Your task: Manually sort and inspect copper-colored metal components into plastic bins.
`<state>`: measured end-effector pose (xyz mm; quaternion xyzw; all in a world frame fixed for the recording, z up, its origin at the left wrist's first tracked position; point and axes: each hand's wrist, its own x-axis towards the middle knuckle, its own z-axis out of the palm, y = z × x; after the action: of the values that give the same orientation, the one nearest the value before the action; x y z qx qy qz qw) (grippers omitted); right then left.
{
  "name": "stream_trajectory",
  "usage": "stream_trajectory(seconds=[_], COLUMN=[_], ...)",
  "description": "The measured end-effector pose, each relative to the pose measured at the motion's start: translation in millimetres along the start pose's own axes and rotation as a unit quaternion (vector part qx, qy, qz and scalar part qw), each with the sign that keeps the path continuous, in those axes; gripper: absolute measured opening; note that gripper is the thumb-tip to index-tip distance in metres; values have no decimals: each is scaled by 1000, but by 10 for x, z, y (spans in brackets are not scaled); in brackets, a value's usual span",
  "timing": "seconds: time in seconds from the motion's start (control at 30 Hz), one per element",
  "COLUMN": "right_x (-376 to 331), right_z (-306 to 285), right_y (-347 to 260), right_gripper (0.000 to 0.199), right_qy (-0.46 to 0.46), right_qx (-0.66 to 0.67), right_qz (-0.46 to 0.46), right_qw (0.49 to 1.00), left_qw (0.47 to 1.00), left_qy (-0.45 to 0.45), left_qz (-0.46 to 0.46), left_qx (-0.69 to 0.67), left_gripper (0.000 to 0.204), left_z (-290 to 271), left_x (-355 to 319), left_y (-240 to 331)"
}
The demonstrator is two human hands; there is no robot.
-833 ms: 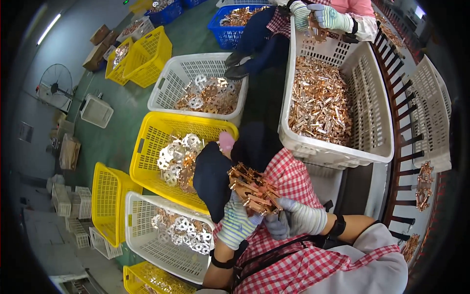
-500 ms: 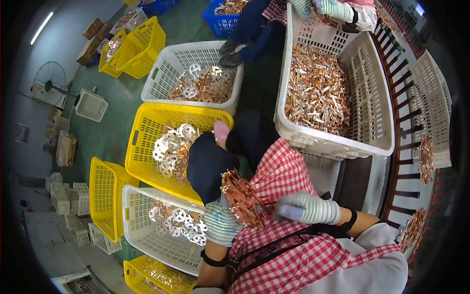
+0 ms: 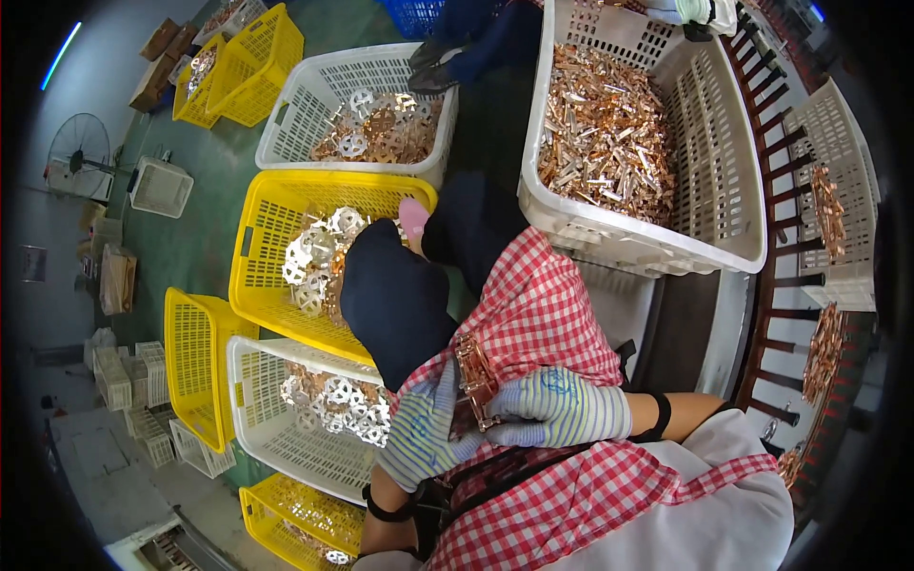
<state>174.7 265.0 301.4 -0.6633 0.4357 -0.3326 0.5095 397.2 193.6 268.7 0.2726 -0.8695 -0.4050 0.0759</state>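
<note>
Green workshop floor carries open baskets: both gloved hands, left hand (image 3: 426,433) and right hand (image 3: 557,409), clamp a copper stamping stack (image 3: 475,379) over the checked apron (image 3: 538,314); loosened grip risks pieces spilling into the white basket (image 3: 276,447).

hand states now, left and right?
Left hand: closed on the copper parts stack.
Right hand: closed on the same stack.
</note>
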Motion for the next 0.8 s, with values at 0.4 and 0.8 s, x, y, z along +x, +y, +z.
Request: stream_trajectory(seconds=[0.4, 0.8], right_x=[71, -5], right_z=[-25, -155], right_y=[-71, -32], right_gripper=[26, 21], right_qy=[-47, 7], right_qx=[54, -155], right_qz=[56, -113], right_qw=[996, 981], left_qw=[978, 998], left_qy=[27, 64], left_qz=[-48, 15], left_qx=[203, -23], left_gripper=[79, 91], left_z=[419, 314], left_x=[-63, 45], left_y=[-148, 26])
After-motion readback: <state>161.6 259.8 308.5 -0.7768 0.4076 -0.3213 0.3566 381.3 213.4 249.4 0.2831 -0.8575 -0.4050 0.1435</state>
